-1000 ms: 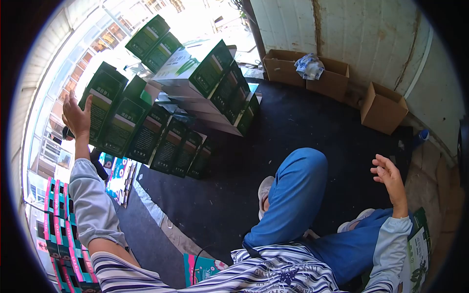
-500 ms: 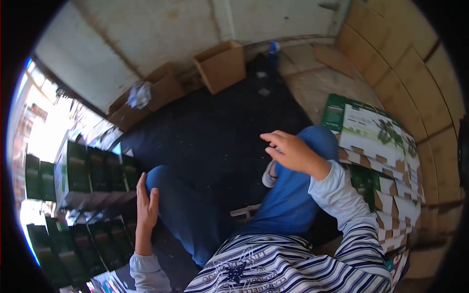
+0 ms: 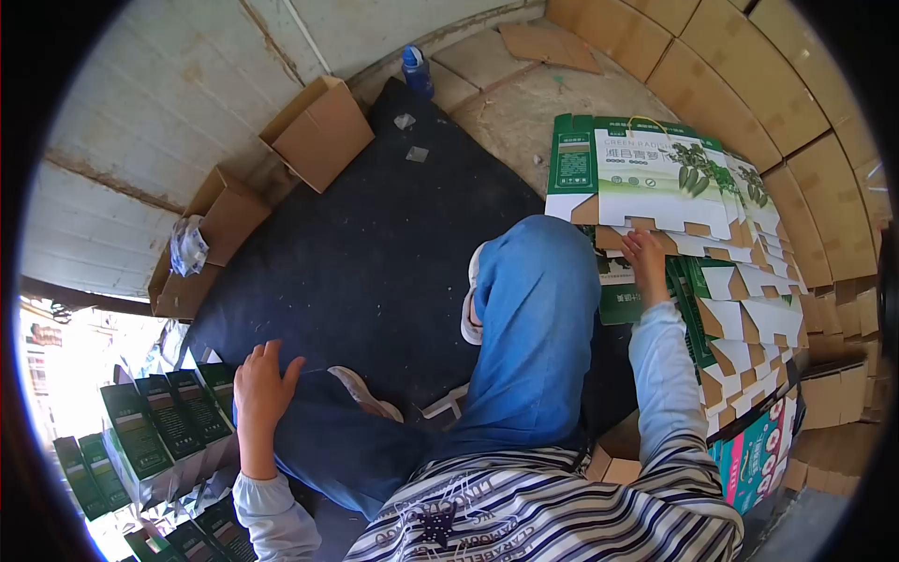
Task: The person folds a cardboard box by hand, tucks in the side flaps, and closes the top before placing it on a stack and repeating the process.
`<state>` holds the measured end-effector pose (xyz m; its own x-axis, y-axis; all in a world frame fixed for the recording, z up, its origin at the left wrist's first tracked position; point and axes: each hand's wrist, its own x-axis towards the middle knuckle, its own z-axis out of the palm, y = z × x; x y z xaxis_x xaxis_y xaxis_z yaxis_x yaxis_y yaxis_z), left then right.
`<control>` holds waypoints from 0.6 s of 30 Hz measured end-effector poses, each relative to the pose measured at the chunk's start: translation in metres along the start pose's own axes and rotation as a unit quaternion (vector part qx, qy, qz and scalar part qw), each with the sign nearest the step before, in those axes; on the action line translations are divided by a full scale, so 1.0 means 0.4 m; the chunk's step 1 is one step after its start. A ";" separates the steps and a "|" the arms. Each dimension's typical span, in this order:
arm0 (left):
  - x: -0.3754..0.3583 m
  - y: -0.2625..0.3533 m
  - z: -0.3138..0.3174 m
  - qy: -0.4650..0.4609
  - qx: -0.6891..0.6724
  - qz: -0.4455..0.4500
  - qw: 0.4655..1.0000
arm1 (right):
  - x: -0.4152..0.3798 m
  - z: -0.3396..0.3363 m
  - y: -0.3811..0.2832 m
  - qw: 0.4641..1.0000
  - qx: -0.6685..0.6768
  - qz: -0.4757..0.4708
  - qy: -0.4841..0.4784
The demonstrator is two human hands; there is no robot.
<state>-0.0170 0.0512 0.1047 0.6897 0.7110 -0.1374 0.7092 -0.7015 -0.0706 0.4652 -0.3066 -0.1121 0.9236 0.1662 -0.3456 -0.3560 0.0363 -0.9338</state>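
Observation:
My right hand [image 3: 644, 264] is at the near edge of a stack of flattened printed cartons, its fingers extended and its fingertips right at the edge of the top green-and-white radish carton [image 3: 646, 192]. The lower flattened cartons [image 3: 749, 323] fan out toward me with their slotted flaps showing. Over my left thigh, my left hand [image 3: 263, 389] has its fingers up and the thumb apart, with nothing in it. Close to its left stand folded green cartons [image 3: 154, 426] in rows.
Brown cardboard cartons [image 3: 740, 70] are stacked along the right. Two open brown boxes [image 3: 323, 136] [image 3: 225, 215] stand by the wall, one with crumpled plastic [image 3: 187, 245]. A blue bottle [image 3: 417, 75] stands beyond the black mat [image 3: 365, 253]. A pink-and-teal carton [image 3: 754, 459] lies low at right.
My right hand has gone from above my right knee to the edge of the flattened cartons. The view has turned right, and my left hand stays by my left leg.

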 end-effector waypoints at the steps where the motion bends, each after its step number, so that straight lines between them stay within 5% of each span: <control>1: 0.008 0.003 0.008 0.003 0.003 0.003 1.000 | 0.049 -0.023 0.014 1.000 -0.002 0.019 -0.011; 8: 0.032 0.014 0.011 -0.007 -0.001 -0.026 1.000 | 0.209 0.022 0.079 0.979 -0.125 0.162 -0.023; 12: 0.023 0.015 0.003 -0.008 0.012 -0.044 0.999 | 0.248 0.030 0.139 0.979 -0.175 0.089 0.054; 15: 0.023 0.020 -0.005 -0.014 0.013 -0.059 0.998 | 0.282 0.028 0.161 0.968 -0.202 0.128 0.072; 18: 0.025 0.020 -0.004 -0.012 0.013 -0.060 0.998 | 0.345 -0.025 0.220 0.979 -0.188 0.073 -0.015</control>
<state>-0.0042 0.0527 0.1044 0.5965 0.7884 -0.1507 0.7818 -0.6132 -0.1135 0.5628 -0.2905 -0.2427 0.8597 0.1720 -0.4810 -0.4014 -0.3549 -0.8444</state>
